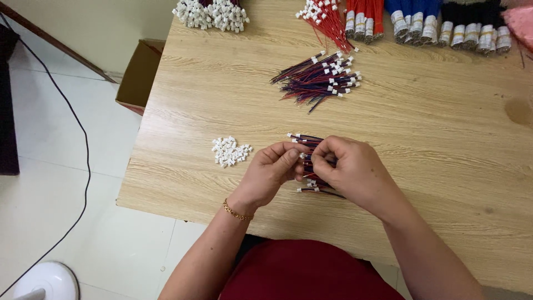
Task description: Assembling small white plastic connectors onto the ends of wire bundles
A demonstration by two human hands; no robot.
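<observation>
My left hand (269,172) and my right hand (348,169) meet over the near middle of the wooden table (422,144). Their fingertips pinch together on a small white connector with thin red and dark wires (305,159). Under the hands lies a small bunch of short wired connectors (306,141). A little heap of loose white connectors (230,151) sits just left of my left hand. A bigger pile of red and blue wired connectors (322,80) lies farther back.
Bundles of red, blue and black wires (427,22) line the far edge. More white connectors (211,14) are heaped at the far left corner. A cardboard box (139,75) stands on the floor beside the table, with a black cable (83,144) and a white fan base (47,280).
</observation>
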